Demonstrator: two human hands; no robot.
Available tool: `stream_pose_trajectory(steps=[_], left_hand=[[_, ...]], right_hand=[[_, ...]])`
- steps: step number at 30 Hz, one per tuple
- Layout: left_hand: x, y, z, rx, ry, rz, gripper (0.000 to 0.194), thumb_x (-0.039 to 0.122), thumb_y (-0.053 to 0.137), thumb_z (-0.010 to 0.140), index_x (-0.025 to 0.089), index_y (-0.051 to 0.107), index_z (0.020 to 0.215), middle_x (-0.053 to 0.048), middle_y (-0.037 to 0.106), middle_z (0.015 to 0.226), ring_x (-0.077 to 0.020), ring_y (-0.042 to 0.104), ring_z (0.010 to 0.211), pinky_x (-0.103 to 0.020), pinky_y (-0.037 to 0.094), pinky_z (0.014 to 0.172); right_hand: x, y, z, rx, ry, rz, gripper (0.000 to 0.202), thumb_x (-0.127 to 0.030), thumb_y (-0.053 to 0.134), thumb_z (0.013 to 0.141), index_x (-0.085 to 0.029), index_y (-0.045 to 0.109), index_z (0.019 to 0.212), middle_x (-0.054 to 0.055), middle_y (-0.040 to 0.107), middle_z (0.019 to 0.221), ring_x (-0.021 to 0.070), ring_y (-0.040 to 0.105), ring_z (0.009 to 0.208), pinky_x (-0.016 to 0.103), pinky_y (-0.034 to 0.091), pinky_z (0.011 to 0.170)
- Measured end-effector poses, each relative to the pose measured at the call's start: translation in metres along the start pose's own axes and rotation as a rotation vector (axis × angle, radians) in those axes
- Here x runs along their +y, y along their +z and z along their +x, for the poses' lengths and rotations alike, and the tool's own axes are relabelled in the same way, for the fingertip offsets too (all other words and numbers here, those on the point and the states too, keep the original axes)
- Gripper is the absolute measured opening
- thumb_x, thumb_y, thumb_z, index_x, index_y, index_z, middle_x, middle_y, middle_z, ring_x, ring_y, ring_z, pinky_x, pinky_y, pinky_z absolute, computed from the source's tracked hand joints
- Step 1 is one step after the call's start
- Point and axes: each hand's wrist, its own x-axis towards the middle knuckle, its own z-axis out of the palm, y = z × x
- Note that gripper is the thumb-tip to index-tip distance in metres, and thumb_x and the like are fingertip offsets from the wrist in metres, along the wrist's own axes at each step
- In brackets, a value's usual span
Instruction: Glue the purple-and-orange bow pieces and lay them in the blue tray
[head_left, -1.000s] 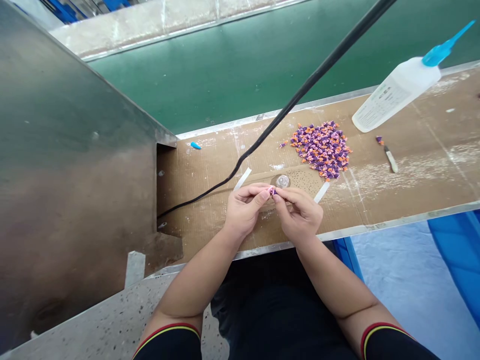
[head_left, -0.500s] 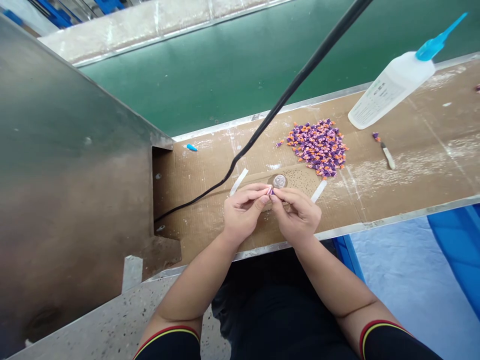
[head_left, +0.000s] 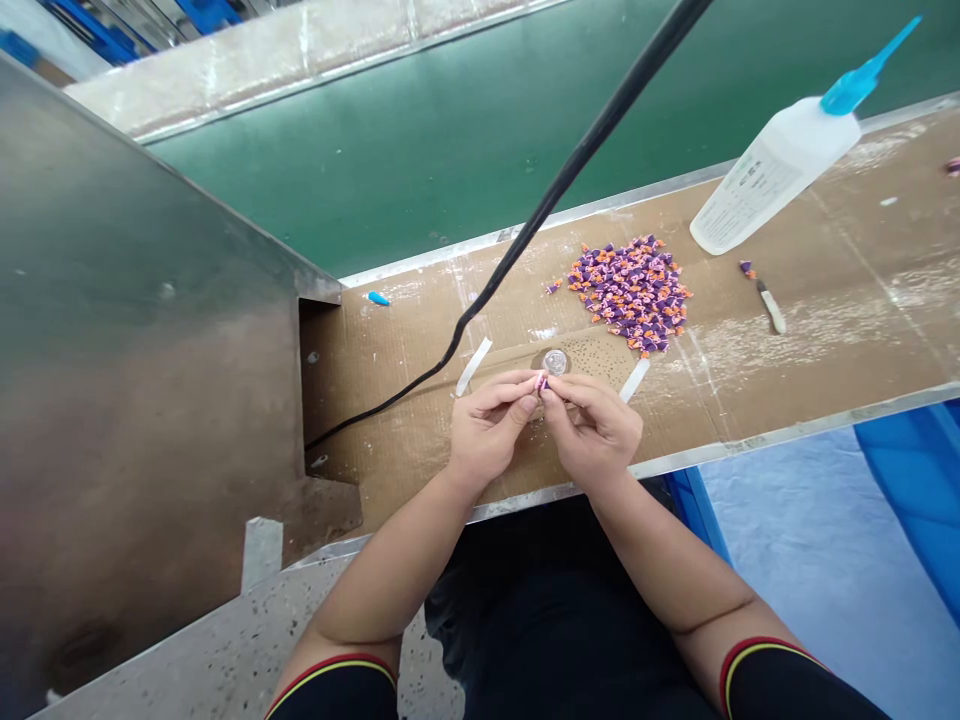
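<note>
Head view. Clock directions are taken from the piece, with 12 at the top of the picture. The piece, small, purple and pink, is held up between both hands over the near part of the board. The left hand pinches it from the 9 o'clock side; the right hand pinches it from the 3 o'clock side. The fingertips nearly meet, and both thumbs face the wearer. This opposed grip probably steadies a part too small for a full grasp; the fingers hide most of its form.

The round dish stands just beyond the fingertips at 1 o'clock, apparently to keep it close. White strips lie at 9 o'clock and 3 o'clock; they may hold down the sheet between them.

The pile of similar pieces lies at 2 o'clock, likely heaped to leave the working spot free. Farther out at 2 o'clock stands the bottle, its nozzle directed away from the hands. The knife, between 2 and 3 o'clock, and the blue cap, at 10, lie well apart from the hands.
</note>
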Motion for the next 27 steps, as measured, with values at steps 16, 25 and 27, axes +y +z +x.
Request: stream_pose_trajectory(steps=[16, 25, 27], left_hand=[[0.002, 0.001, 0.002, 0.161, -0.158, -0.139, 0.028, 0.048, 0.099, 0.071, 0.024, 0.085, 0.078, -0.009, 0.082, 0.092, -0.0186, 0.08, 0.087, -0.026, 0.066, 0.084], [0.001, 0.003, 0.001, 0.096, -0.154, -0.102, 0.031, 0.052, 0.094, 0.078, 0.024, 0.087, 0.087, -0.012, 0.082, 0.103, -0.0211, 0.08, 0.096, -0.033, 0.065, 0.093], [0.0, 0.0, 0.002, 0.101, -0.143, -0.096, 0.036, 0.054, 0.092, 0.08, 0.023, 0.087, 0.096, -0.012, 0.082, 0.106, -0.0202, 0.079, 0.095, -0.031, 0.064, 0.091]], right_hand=[[-0.001, 0.004, -0.005, -0.043, 0.04, 0.1, 0.021, -0.012, 0.073, 0.095, -0.027, 0.077, 0.109, 0.002, 0.083, 0.095, 0.0179, 0.081, 0.086, 0.032, 0.07, 0.076], [0.003, -0.021, 0.006, -0.114, -0.014, 0.009, 0.02, -0.014, 0.072, 0.096, -0.027, 0.079, 0.109, 0.003, 0.083, 0.097, 0.0178, 0.08, 0.083, 0.033, 0.069, 0.074], [0.013, -0.051, 0.019, -0.191, -0.053, -0.103, 0.019, -0.015, 0.072, 0.095, -0.028, 0.08, 0.106, 0.003, 0.083, 0.096, 0.0186, 0.079, 0.084, 0.034, 0.068, 0.077]])
